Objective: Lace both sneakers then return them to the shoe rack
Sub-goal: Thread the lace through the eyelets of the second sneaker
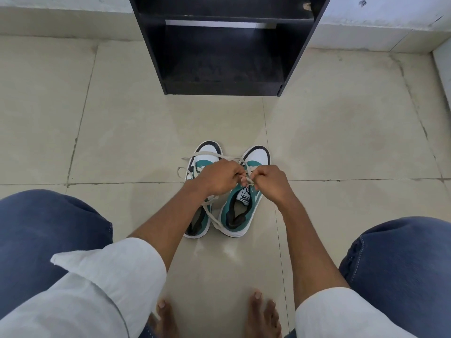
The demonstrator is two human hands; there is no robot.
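Two teal, white and dark sneakers stand side by side on the floor tiles, toes pointing away from me. Over the right sneaker (240,213) my left hand (218,178) and my right hand (269,182) meet, each pinching the cream lace (249,179) just above the tongue. The left sneaker (202,154) lies partly under my left wrist, and its loose lace (181,170) trails out to the left and down between the shoes. A black shoe rack (219,45) stands beyond the sneakers against the wall, its lower shelf holding nothing.
My knees in blue jeans (48,230) frame the view on both sides, and my bare feet (263,315) rest on the tiles at the bottom. Beige floor tiles (122,130) stretch between the sneakers and the rack. A white wall runs behind.
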